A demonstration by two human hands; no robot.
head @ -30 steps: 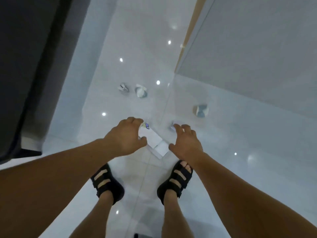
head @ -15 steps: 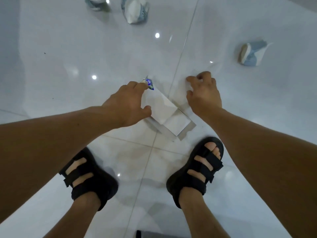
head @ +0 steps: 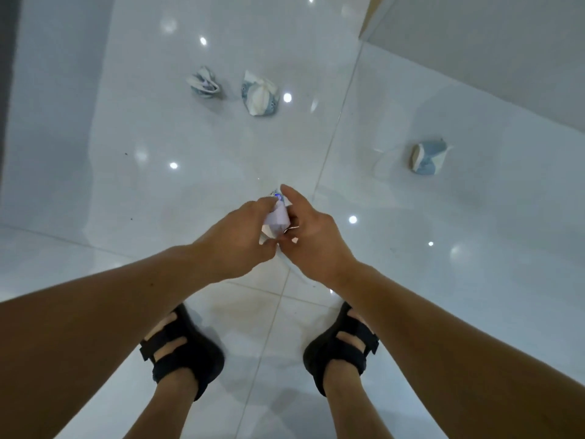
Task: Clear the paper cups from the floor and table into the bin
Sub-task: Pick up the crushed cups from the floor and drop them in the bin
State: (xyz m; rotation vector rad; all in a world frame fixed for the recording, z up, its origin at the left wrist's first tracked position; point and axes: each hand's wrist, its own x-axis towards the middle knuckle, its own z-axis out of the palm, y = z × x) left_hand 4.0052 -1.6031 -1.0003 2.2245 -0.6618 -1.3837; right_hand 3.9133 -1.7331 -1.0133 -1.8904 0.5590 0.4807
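Note:
A flattened white paper cup [head: 274,220] with a small blue mark at its top is held between both hands above the glossy white floor. My left hand [head: 239,239] grips its left side. My right hand [head: 311,237] closes on its right side, index finger stretched out past the cup's top. Three crushed blue-and-white paper cups lie on the tiles: one [head: 203,83] at the far left, one [head: 260,94] beside it, and one [head: 428,157] off to the right. No bin is in view.
My feet in black sandals [head: 183,350] [head: 343,345] stand just below the hands. A pale grey wall or cabinet face [head: 493,49] rises at the upper right, and a dark edge [head: 6,74] runs down the far left.
The flat cup has left the floor and is squeezed narrower between both hands. My right hand moved from the tile onto the cup. The view has risen away from the floor.

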